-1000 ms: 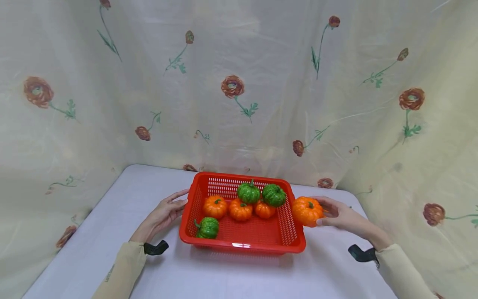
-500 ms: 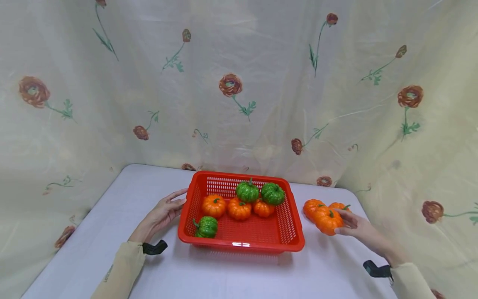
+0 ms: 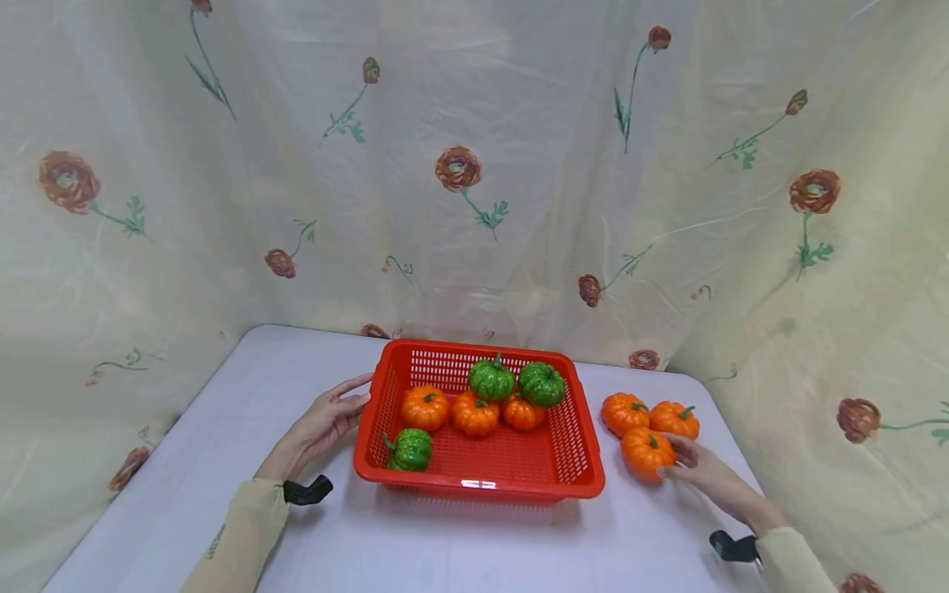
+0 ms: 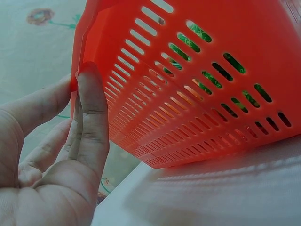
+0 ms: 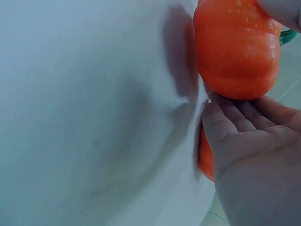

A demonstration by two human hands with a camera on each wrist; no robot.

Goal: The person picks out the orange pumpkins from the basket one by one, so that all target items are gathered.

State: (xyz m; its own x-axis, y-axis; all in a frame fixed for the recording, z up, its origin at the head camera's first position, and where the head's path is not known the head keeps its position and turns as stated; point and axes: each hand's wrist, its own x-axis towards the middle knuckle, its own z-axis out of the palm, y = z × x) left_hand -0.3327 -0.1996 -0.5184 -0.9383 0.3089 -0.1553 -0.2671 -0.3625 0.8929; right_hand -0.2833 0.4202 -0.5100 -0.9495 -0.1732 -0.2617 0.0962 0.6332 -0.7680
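Observation:
My left hand (image 3: 319, 428) grips the left rim of a red plastic basket (image 3: 519, 489); the left wrist view shows its fingers (image 4: 92, 113) at the rim, against the slotted wall. Inside lie three orange pumpkins, one of them an orange pumpkin (image 3: 426, 409) at the left, and three green ones, with a green pumpkin (image 3: 410, 450) in the front left corner. On the table right of the basket, my right hand (image 3: 704, 475) holds an orange pumpkin (image 3: 643, 453) between thumb and fingers. In the right wrist view this pumpkin (image 5: 237, 52) sits at the white cloth.
Two more orange pumpkins stand just behind the held one: a pumpkin (image 3: 624, 413) on the left and a pumpkin (image 3: 676, 420) on the right. A white cloth covers the table (image 3: 415, 552). Flower-patterned curtain (image 3: 534, 272) hangs behind and at both sides.
My right hand has carried the orange pumpkin from beside the basket's right rim rightward and down to the table, in front of two others. My left hand stays at the basket rim.

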